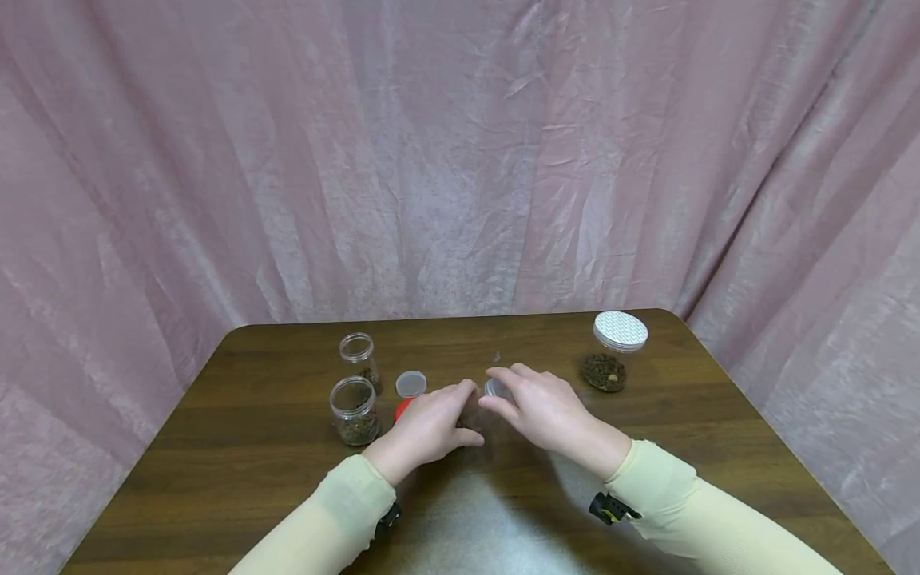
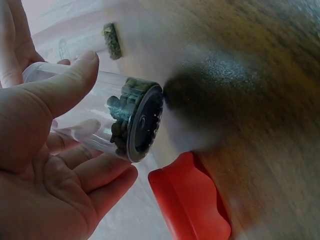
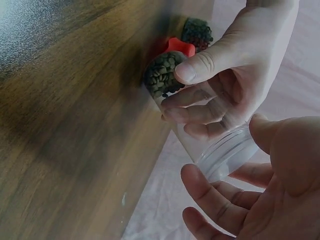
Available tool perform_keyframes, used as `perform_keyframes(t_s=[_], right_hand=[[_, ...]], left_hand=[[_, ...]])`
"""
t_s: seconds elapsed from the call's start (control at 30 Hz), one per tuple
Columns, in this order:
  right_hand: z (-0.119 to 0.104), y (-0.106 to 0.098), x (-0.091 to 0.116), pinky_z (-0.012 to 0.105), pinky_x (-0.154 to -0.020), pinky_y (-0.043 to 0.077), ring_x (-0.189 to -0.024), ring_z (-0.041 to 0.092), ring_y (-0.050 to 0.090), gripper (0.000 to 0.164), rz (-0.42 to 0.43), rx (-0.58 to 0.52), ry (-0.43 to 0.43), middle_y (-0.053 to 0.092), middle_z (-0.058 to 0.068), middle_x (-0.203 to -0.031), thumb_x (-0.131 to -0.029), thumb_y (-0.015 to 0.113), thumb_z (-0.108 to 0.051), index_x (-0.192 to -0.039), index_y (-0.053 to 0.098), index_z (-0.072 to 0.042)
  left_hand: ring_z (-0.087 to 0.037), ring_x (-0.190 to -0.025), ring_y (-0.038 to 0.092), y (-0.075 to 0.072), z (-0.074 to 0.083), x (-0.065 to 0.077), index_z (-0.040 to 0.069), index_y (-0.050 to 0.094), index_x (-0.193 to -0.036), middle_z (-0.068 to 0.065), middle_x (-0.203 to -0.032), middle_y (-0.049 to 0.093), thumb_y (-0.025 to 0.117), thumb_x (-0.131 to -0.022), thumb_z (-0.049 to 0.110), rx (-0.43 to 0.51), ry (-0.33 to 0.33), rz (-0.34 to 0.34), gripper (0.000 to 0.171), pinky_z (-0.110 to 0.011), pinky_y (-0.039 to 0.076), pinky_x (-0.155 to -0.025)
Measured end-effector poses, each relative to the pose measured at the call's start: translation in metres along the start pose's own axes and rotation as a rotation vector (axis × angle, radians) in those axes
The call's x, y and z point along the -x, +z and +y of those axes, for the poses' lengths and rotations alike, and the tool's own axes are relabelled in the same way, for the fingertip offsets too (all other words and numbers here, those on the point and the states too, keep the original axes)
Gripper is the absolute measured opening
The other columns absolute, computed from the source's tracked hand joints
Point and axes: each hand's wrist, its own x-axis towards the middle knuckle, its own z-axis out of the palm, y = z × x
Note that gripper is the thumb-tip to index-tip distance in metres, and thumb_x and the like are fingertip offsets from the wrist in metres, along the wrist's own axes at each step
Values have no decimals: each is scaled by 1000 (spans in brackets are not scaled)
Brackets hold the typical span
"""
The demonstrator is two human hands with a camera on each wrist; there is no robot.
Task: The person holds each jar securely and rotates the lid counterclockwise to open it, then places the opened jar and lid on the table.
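Between the two hands a clear plastic jar (image 2: 116, 107) stands on the table, greenish-brown pellets in its bottom. My left hand (image 1: 434, 423) grips its side, thumb on one face and fingers round the other. At the top, my right hand (image 1: 541, 406) holds the translucent lid (image 3: 229, 152) between thumb and fingers. The lid sits at the jar's mouth; whether it is fastened I cannot tell. Beside my left hand is a red plastic piece (image 2: 187, 200) with a wavy edge, partly hidden by that hand in the head view.
Two lidless clear jars (image 1: 354, 411) with dark contents stand left. Near the red piece is a round translucent lid (image 1: 411, 384). A larger jar with a white lid (image 1: 620, 331) and brown pellets (image 1: 602, 372) stands far right. Pink curtain (image 1: 460, 160) hangs behind the wooden table (image 1: 251, 447).
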Motion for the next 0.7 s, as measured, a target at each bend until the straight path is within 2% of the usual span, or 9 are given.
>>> perform_keyframes(t_s=[0.23, 0.53, 0.7], right_hand=[[0, -1, 2, 56, -89, 60, -104, 37, 76, 50, 2, -2, -45, 74, 12, -129, -108, 73, -40, -146, 69, -8], [1, -2, 5, 58, -91, 60, -110, 37, 75, 50, 9, -30, -99, 72, 12, -133, -106, 76, -33, -147, 67, -6], [2, -2, 5, 58, -91, 60, -111, 37, 75, 49, 9, -42, -109, 72, 12, -135, -105, 78, -30, -147, 66, -7]], left_hand=[[-17, -82, 63, 0, 1, 1, 13, 63, -123, 2, -98, 67, 97, -88, 33, 7, -7, -6, 53, -40, 53, -68], [-27, -102, 73, 1, 0, 1, 10, 64, -132, -7, -121, 75, 96, -89, 33, 10, -13, -1, 58, -48, 60, -82], [-26, -99, 73, 2, -2, 1, 10, 64, -131, -7, -118, 75, 96, -89, 33, 11, -12, 7, 58, -48, 59, -80]])
